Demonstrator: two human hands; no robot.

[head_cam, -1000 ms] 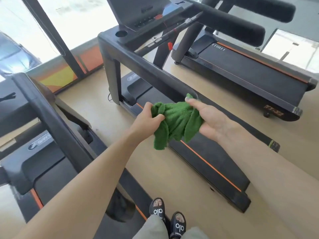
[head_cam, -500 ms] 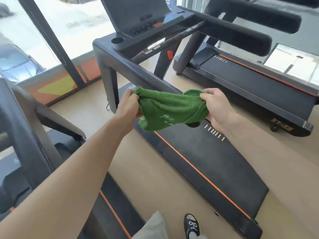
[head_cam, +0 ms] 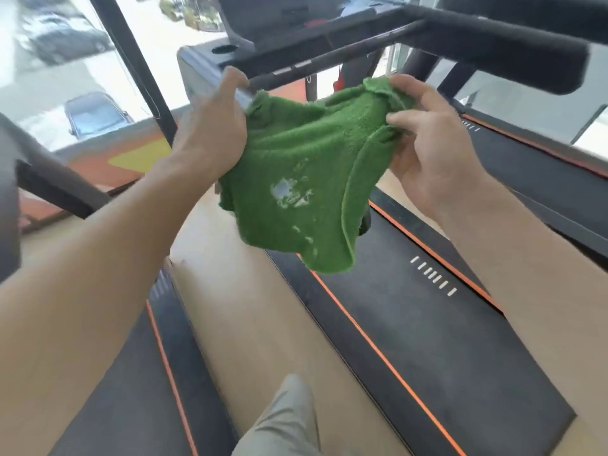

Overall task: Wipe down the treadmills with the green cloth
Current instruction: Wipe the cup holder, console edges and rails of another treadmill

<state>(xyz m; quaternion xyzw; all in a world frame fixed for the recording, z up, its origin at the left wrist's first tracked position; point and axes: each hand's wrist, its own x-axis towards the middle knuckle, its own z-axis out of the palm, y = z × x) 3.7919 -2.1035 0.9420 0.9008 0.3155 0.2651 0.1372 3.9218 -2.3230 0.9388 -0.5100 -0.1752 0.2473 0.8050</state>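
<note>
- The green cloth (head_cam: 306, 166) hangs in the air between both hands, stretched across its top edge and sagging below; pale worn patches show near its middle.
- The left hand (head_cam: 210, 133) grips the cloth's left edge, fingers curled round the bunched fabric; the thumb points up toward the grey console edge.
- The right hand (head_cam: 431, 143) holds the cloth's right corner; its fingers (head_cam: 399, 120) pinch the fabric against the thumb, the rest loosely curled.
- The cloth hangs above the front of the middle treadmill (head_cam: 427, 324), a black belt with orange stripes along its sides; it touches no part of the machine that I can tell.
- A padded black handrail (head_cam: 513, 51) runs just beyond the right hand; the console (head_cam: 263, 14) stands above.
- Another treadmill (head_cam: 131, 373) lies to the left; wooden floor (head_cam: 250, 324) between them.
- A trouser leg (head_cam: 286, 419) shows at the bottom edge.
</note>
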